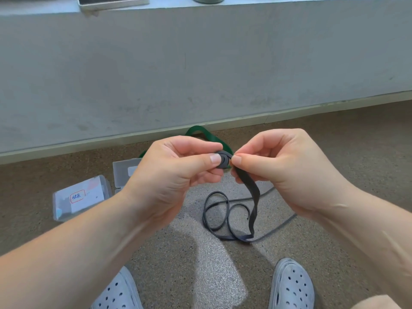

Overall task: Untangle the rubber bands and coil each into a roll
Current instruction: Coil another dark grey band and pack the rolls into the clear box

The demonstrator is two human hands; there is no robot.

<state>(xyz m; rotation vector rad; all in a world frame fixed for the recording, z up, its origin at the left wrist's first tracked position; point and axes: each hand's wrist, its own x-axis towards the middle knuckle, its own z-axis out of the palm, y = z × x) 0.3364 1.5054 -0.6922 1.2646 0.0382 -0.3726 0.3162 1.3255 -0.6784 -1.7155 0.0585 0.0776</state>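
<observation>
Head view: left hand (pixel 169 175) pinches the small tight coil (pixel 224 160) of a dark grey flat rubber band (pixel 253 194), thumb on top. Right hand (pixel 285 170) pinches the matte strip just beside the coil. The loose tail hangs and loops on the speckled brown floor (pixel 356 152). A green flat rubber band (pixel 197 130) lies behind the hands, partly hidden. A clear plastic box (pixel 82 197) sits at left.

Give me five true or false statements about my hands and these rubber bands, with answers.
The left hand pinches a small dark roll. True.
The right hand holds nothing. False: it pinches the dark band beside the roll.
The dark band's free length trails to the floor in loops. True.
The green band is coiled into a roll. False: it lies loose behind the hands.
A labelled clear box lies left of the hands. True.
</observation>
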